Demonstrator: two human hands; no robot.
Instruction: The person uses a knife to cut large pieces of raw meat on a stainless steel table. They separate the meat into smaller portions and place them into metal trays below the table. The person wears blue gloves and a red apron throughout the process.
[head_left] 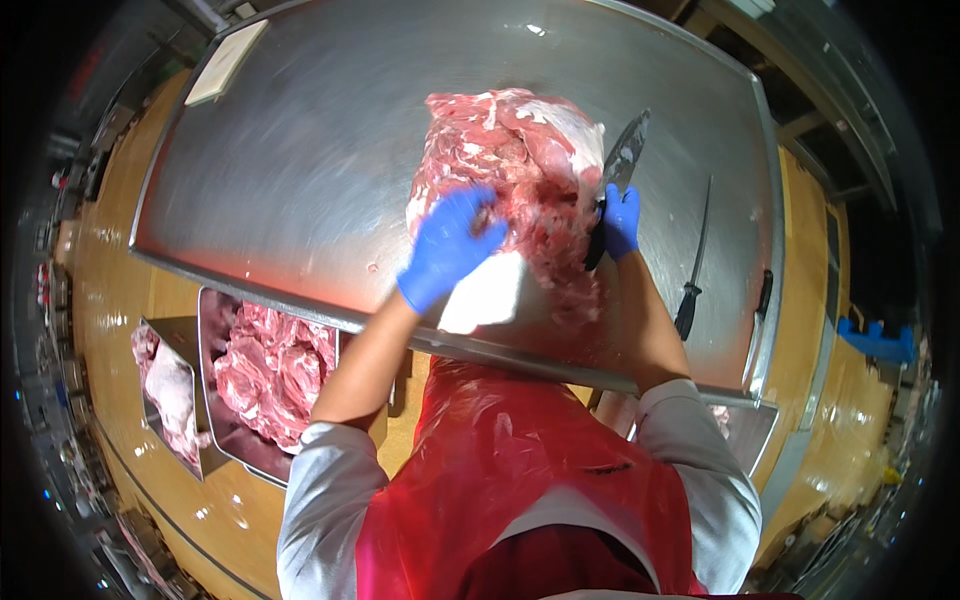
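A large piece of raw red meat (510, 150) with white fat lies on the steel table. My left hand (452, 245), in a blue glove, is over its lower left part. The thumb stands apart from the bent fingers, slightly blurred. In my right hand (622, 220), also gloved in blue, is the black handle of a knife (627, 150). Its broad blade points away from me beside the meat's right edge. My fingers partly hide the handle. Below my left hand, a flat white piece (485, 292) lies at the table's near edge; cannot tell what it is.
A slim sharpening steel or narrow knife (699, 250) lies right of my right hand. Another black-handled knife (762, 305) is at the table's right edge. A white board (228, 60) sits far left. Below the table, a metal tub (210, 385) holds meat cuts; another container (205, 460) is beside it.
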